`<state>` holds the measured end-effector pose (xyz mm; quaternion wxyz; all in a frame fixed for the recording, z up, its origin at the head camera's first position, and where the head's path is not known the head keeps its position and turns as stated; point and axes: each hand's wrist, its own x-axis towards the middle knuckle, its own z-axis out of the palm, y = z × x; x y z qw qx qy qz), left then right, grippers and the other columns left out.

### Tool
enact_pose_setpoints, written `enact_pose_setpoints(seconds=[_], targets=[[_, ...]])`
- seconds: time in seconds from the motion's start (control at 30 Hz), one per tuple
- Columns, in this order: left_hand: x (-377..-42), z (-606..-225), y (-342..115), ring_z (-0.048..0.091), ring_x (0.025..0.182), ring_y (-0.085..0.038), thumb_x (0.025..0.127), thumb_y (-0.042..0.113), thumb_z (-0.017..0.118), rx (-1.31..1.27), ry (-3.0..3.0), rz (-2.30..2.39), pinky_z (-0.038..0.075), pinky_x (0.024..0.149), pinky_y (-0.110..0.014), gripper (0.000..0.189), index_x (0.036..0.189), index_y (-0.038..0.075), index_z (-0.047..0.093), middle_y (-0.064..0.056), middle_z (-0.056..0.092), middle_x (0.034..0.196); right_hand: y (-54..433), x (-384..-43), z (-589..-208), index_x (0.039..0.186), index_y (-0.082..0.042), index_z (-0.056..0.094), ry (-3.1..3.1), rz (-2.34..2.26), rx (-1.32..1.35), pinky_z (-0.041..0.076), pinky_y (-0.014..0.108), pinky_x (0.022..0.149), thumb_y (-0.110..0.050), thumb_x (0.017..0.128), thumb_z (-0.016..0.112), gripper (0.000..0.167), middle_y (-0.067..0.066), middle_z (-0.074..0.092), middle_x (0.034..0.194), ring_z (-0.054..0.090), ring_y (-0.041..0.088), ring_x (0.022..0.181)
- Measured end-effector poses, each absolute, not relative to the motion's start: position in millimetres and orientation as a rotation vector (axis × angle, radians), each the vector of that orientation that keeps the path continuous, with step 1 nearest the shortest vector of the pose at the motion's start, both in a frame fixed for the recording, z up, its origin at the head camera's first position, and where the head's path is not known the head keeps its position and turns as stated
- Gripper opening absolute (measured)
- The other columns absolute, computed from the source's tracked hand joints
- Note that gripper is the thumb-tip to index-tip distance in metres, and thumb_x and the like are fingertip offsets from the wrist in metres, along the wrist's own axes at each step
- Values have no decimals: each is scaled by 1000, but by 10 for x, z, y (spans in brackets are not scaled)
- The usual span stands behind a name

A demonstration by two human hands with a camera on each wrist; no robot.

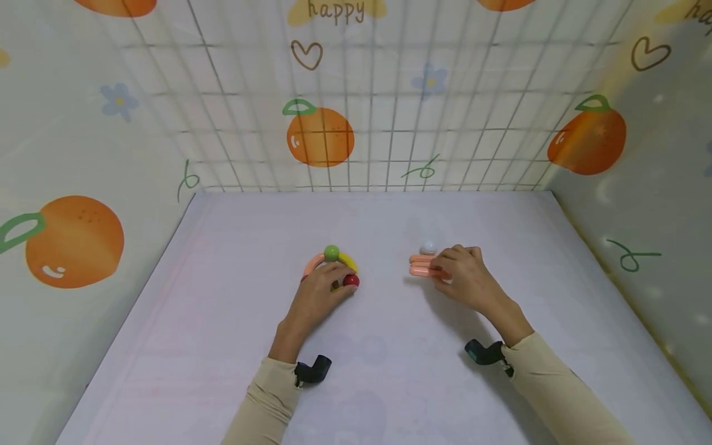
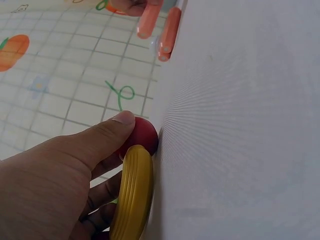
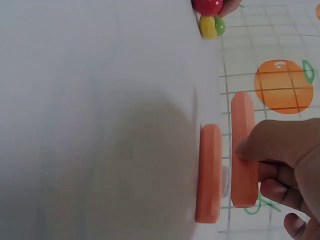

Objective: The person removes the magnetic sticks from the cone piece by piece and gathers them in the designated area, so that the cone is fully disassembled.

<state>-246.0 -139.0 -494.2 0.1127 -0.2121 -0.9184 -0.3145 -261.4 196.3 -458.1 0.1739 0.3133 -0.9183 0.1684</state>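
Observation:
My left hand (image 1: 317,290) grips a red ball (image 1: 351,280) on a ring of balls and curved rods. The ring has a yellow curved rod (image 2: 132,192), a pink curved rod (image 1: 313,264) and a green ball (image 1: 331,252); its near side is partly hidden by that hand. In the left wrist view the thumb lies on the red ball. My right hand (image 1: 464,275) pinches a straight orange-pink rod (image 3: 243,150) between thumb and fingers, raised off the table. Beside it, another straight rod (image 3: 209,175) lies on the table.
A pale, whitish ball (image 1: 428,247) sits just behind the straight rods. The white table (image 1: 222,371) meets a patterned cloth backdrop (image 1: 250,111) over a grid at the far edge, with cloth walls left and right. Each wrist wears a small black camera (image 1: 314,369).

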Motion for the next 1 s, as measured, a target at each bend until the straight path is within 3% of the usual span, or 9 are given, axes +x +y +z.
enact_pose_setpoints(seconds=[0.6, 1.0], targets=[[-2468, -4956, -1396, 60, 104, -13, 87, 25, 81, -640, -2668, -885, 53, 84, -31, 30, 115, 18, 75, 2, 67, 113, 2016, -2710, -4709, 96, -8, 75, -2675, 390, 870, 36, 52, 87, -8, 74, 87, 25, 4, 70, 96, 58, 26, 93], [-2472, -4961, -1387, 59, 102, -12, 87, 27, 80, -630, -2697, -886, 52, 84, -31, 32, 118, 18, 74, 3, 67, 116, 2007, -2739, -4769, 96, -9, 76, -2672, 358, 834, 36, 52, 87, -9, 80, 84, 18, 5, 70, 97, 59, 27, 94]])
